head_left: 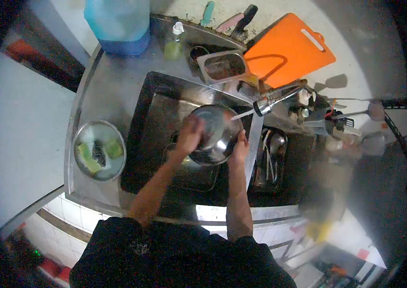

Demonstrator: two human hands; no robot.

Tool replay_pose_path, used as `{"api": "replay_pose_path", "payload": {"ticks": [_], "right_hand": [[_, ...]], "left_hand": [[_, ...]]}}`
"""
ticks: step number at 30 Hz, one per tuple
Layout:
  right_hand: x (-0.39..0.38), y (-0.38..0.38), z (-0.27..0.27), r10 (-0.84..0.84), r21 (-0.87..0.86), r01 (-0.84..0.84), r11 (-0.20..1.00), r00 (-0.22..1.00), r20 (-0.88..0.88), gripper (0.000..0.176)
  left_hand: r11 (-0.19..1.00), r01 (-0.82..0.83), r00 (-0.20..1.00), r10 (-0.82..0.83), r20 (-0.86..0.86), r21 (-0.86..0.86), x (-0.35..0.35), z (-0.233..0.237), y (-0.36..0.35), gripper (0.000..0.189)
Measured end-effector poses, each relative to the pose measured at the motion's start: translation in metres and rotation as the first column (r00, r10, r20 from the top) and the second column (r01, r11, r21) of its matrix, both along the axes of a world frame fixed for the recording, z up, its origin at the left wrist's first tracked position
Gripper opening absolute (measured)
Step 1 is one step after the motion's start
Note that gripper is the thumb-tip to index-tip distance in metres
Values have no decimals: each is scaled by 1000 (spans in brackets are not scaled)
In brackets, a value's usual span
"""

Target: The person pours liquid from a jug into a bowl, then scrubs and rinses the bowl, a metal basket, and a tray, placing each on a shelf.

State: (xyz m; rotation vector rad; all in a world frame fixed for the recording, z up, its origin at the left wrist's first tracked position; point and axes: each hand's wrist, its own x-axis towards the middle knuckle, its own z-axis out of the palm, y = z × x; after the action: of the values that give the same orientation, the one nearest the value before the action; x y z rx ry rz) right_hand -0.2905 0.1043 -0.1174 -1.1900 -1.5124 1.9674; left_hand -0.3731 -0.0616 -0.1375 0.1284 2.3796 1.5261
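Observation:
A shiny round metal bowl (218, 144) is tilted over the left basin of the sink (138, 144). My right hand (240, 146) grips its right rim. My left hand (191, 134) lies against the bowl's left side, its fingers smeared by motion. Above the bowl's upper right edge is the faucet head (262, 107), with a pale stream of water running from it into the bowl. Lower in the basin, partly behind my forearms and the bowl, other metalware is hard to make out.
Left of the basin stands a round metal dish (79, 156) with green sponges and a dark scrubber in suds. Utensils (269, 158) lie in the right basin. Behind are a blue liquid jug (119, 29), a soap bottle (173, 45), a metal pan (203, 65) and an orange cutting board (285, 50).

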Motion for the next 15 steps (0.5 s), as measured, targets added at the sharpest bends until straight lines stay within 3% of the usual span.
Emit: {"api": "replay_pose_path", "payload": {"ticks": [1, 2, 4, 5, 7, 8, 9, 11, 12, 13, 15], "right_hand": [[0, -6, -5, -29, 195, -9, 981, 981, 190, 47], [1, -17, -4, -14, 157, -5, 988, 993, 115, 45], [11, -31, -4, -45, 122, 47, 991, 999, -17, 41], [12, -33, 6, -46, 126, 48, 991, 999, -18, 41], [14, -39, 31, -165, -78, 152, 985, 965, -203, 39], [15, -39, 45, -187, -75, 177, 981, 969, -159, 40], [16, -35, 46, -190, -73, 180, 981, 969, -161, 40], [18, -23, 41, -62, 85, 61, 995, 998, 3, 41], [14, -16, 31, -28, 178, 24, 984, 999, 18, 42], [5, -18, 30, -29, 175, 26, 984, 999, 17, 42], [-6, -22, 34, 82, 414, -58, 908, 996, -41, 43]], "left_hand": [[997, 23, 956, -45, -291, -78, 8, -16, 23, 53], [997, 30, 955, -51, -292, -77, 9, -13, 35, 53], [919, 67, 706, -319, -632, -389, 9, -9, 54, 52], [920, 68, 705, -318, -634, -386, -2, -11, 56, 52], [958, 234, 752, -286, -594, -166, -36, -21, 52, 50], [931, 275, 859, -350, -374, -242, -47, 1, 39, 42], [930, 277, 857, -352, -376, -240, -47, 3, 41, 42], [926, 165, 828, -316, -462, -338, -44, -10, 53, 34], [970, 80, 851, -187, -491, -231, -36, -15, 69, 35], [969, 80, 850, -189, -491, -234, -31, 6, 70, 35], [940, 316, 662, -316, -680, -129, -23, 66, 61, 37]]}}
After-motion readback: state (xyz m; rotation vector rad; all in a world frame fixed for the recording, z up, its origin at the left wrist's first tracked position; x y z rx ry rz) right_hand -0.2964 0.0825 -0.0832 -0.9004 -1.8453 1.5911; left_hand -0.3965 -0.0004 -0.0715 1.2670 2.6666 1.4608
